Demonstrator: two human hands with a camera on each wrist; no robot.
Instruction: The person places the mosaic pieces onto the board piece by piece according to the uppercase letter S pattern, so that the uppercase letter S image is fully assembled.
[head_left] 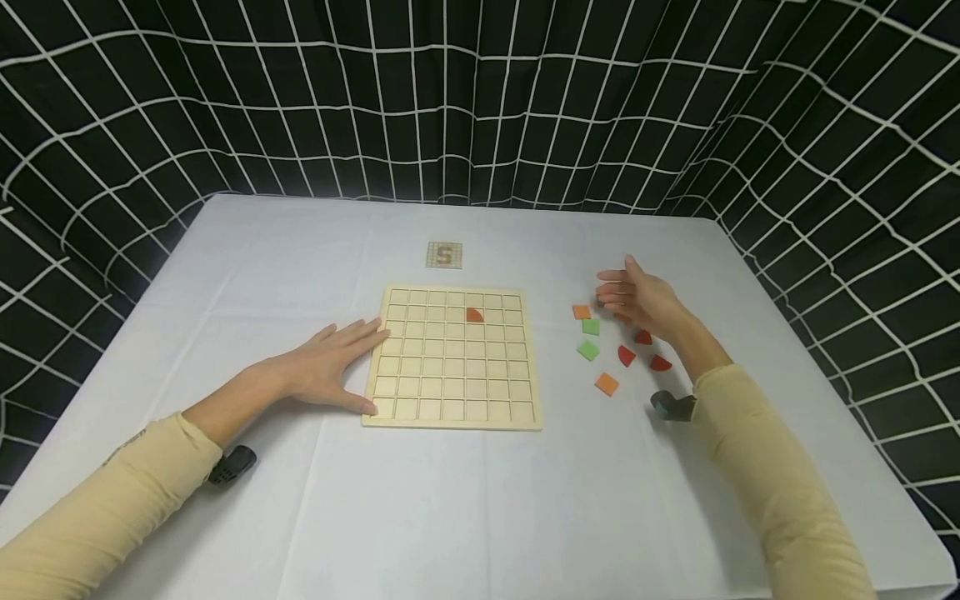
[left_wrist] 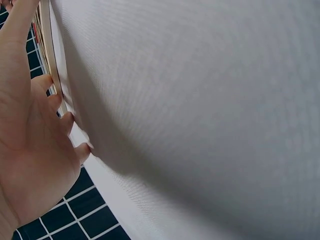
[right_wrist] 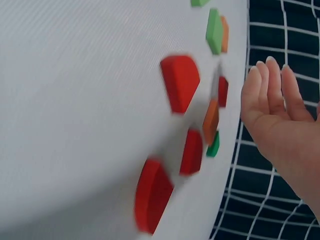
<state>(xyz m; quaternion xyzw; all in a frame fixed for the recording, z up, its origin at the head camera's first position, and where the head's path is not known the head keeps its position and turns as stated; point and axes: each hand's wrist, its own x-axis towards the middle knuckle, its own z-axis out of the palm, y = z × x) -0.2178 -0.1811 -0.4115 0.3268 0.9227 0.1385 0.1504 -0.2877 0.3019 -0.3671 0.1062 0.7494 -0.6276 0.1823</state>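
My left hand [head_left: 326,365] lies with spread, straight fingers at the left edge of a wooden grid board [head_left: 534,400]. Its fingertips rest against the board's rim, and the left wrist view shows the fingers [left_wrist: 61,122] along that edge. One red quarter-circle piece [head_left: 474,315] sits in a cell of the board's upper part. To the right, my right hand [head_left: 641,297] hovers over loose pieces, its fingers extended and nothing seen in it. Below it lie red pieces [right_wrist: 181,82], an orange piece [right_wrist: 211,121] and a dark green piece [right_wrist: 213,145], some hidden by the hand in the head view.
Light green squares [head_left: 588,350] and orange squares [head_left: 607,384] lie between the board and my right arm. Behind the board is a small card [head_left: 444,255] with an S-shaped pattern. Black cloth with a white grid [head_left: 450,108] surrounds the white table [head_left: 420,517].
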